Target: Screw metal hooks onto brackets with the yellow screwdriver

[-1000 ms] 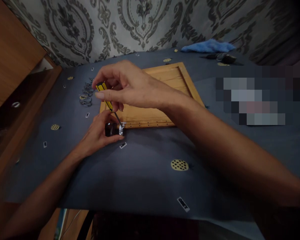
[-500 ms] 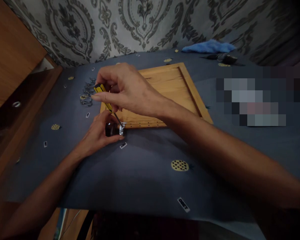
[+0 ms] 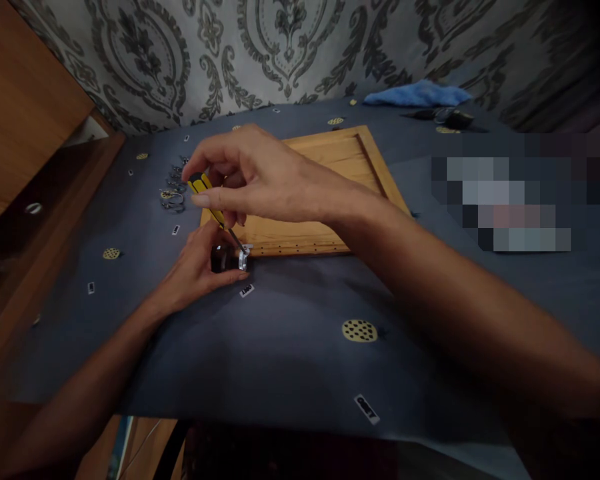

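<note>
My right hand is closed around the yellow and black handle of a screwdriver. The screwdriver slants down to the right, its tip at a shiny metal hook on the near left edge of a wooden board with a raised rim. A row of small dark holes runs along that near edge. My left hand grips the hook from the left, thumb below it and fingers above. Part of the hook is hidden by the fingers.
Several metal hooks lie in a row left of the board. A blue cloth and a dark object are at the back right. Wooden furniture borders the left side. A blurred-out patch covers something at right.
My right hand has turned slightly on the screwdriver handle, and its wrist and forearm have shifted a little to the right. The left hand and the hook stay in place.
</note>
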Demonstrator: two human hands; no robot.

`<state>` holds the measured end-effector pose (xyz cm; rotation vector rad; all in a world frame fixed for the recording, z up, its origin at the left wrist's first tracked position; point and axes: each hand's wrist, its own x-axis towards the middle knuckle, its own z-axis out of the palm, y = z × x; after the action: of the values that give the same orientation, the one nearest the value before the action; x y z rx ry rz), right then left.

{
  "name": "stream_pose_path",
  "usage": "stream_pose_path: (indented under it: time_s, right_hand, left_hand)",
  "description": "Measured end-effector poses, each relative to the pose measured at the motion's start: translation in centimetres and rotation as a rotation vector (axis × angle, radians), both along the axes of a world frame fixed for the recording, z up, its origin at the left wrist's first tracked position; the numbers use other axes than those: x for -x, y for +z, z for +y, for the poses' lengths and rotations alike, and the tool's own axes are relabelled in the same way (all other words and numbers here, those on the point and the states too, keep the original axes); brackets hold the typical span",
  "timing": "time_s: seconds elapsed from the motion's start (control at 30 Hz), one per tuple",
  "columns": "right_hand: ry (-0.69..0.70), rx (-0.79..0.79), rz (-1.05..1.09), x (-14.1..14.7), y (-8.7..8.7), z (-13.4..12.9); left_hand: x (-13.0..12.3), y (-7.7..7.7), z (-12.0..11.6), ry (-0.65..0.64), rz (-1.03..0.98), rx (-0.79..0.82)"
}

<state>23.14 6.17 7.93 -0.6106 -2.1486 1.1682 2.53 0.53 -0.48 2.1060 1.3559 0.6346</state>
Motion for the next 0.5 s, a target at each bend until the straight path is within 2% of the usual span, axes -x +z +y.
stream_pose_path:
  time_s: [0.2,0.5]
  right_hand:
    - [-0.077,0.036,-0.017,0.23,0.58,-0.58]
    - [-0.258,-0.138,0.056,0.13,-0.10,-0.38]
  left_hand:
    - [-0.01,0.12,-0.16,0.021,0.040,-0.006]
    - [0.11,-0.35,0.00,-0.018,-0.031,0.014]
